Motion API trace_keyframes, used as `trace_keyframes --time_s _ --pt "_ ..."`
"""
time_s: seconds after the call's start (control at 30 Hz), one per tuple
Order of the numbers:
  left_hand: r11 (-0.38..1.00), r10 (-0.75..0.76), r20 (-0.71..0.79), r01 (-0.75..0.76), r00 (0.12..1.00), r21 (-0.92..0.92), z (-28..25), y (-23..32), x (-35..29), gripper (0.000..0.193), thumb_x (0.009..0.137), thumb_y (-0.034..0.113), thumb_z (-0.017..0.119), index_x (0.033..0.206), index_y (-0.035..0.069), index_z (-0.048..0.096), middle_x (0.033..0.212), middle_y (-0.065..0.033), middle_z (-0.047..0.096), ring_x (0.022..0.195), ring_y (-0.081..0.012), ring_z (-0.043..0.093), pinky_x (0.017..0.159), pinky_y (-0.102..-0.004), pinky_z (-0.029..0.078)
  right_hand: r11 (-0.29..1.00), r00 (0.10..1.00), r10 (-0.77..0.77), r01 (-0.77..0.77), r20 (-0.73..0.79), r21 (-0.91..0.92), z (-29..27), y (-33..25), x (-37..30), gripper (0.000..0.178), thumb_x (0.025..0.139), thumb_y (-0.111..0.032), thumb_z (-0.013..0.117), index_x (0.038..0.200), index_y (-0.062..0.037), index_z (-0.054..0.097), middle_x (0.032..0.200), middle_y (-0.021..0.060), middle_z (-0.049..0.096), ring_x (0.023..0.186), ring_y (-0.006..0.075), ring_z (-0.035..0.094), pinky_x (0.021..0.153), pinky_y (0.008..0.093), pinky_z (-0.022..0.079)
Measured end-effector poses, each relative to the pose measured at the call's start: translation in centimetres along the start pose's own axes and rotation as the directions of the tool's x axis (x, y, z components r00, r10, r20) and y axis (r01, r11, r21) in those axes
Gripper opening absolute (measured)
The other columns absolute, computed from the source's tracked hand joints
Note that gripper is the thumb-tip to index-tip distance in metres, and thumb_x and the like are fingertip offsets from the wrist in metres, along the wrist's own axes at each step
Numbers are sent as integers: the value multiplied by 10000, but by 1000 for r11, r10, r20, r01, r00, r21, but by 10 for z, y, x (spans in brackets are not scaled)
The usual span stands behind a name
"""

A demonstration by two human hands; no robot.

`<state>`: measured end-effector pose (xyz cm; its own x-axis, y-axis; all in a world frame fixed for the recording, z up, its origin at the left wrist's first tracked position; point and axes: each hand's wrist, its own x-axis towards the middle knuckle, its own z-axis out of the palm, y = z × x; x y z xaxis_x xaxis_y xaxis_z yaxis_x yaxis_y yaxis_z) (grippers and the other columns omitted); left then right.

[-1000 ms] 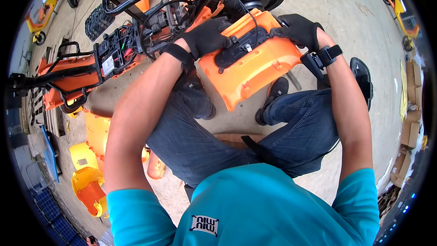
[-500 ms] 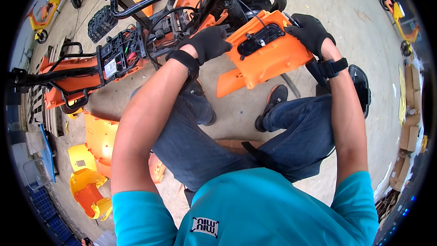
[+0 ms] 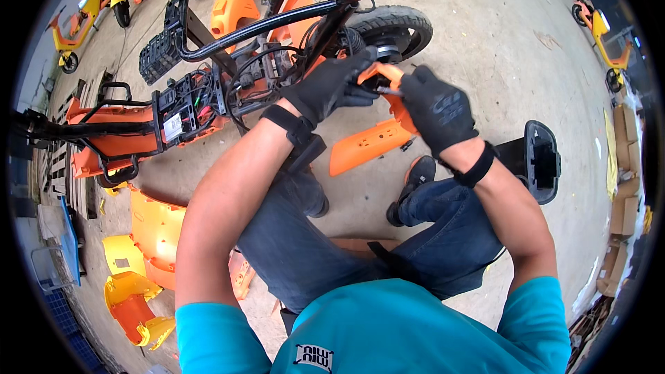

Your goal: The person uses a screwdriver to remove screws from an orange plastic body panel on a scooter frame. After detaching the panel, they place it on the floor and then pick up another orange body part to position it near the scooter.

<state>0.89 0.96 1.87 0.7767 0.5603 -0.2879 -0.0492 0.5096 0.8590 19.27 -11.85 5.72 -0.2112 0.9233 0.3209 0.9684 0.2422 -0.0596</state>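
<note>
Both my hands wear black gloves and meet in front of the scooter frame. My left hand (image 3: 334,88) curls its fingers at the upper edge of an orange plastic panel (image 3: 370,145), which stands steeply tilted between my hands. My right hand (image 3: 440,107) is closed in a fist at the panel's right side. A thin metal shaft (image 3: 391,91) shows by its fingers and points toward my left hand; it looks like a hand tool, its handle hidden in the fist. The black part on the panel is mostly covered by my hands.
The stripped scooter frame (image 3: 249,31), with exposed wiring, lies from the left to the wheel (image 3: 402,28) ahead. A black open box (image 3: 542,163) stands right of my knee. Orange and yellow body panels (image 3: 156,228) lie at left. Cardboard boxes (image 3: 625,201) line the right wall.
The panel has turned from facing me to standing on edge. My right hand has come down and left, closer to my left hand; the left hand has moved slightly right.
</note>
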Motion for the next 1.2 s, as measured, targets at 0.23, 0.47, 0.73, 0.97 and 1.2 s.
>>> trace_keyframes --time_s 0.23,0.47,0.73,0.97,1.2 --pt "1000 -21 57 21 998 0 -7 -8 -1 311 913 191 663 1136 -17 601 1103 -102 640 1027 -189 644 937 -344 537 998 988 -69 70 139 -2 9 -34 -13 215 766 -36 623 960 -70 536 943 132 582 698 267 672 561 382 534" --pt "998 56 56 -58 997 22 2 4 -8 411 855 57 677 1232 7 520 1150 -85 602 1045 -171 614 914 -323 517 970 989 -1 -35 146 240 10 -34 -10 235 859 -231 635 986 -54 547 969 159 596 747 327 664 627 413 532" --pt "986 165 51 -164 985 -15 7 11 -3 450 832 11 673 1250 30 507 1208 -76 602 1097 -168 608 938 -308 504 853 933 224 -327 281 406 -10 8 8 322 929 -342 590 910 -21 619 856 213 621 853 385 611 715 458 472" --pt "936 336 105 -319 936 -150 13 14 4 516 843 -27 641 1331 12 476 1291 -95 586 1139 -184 603 981 -320 493 546 620 467 -763 631 345 11 62 15 651 855 -623 606 925 23 640 837 120 632 756 225 584 716 385 466" --pt "931 340 84 -322 937 -173 17 16 8 580 849 -49 615 1395 9 430 1325 -97 567 1178 -197 582 1009 -336 481 136 630 229 -775 742 617 20 73 9 457 860 -514 695 933 -65 652 817 6 600 569 34 394 488 209 333"
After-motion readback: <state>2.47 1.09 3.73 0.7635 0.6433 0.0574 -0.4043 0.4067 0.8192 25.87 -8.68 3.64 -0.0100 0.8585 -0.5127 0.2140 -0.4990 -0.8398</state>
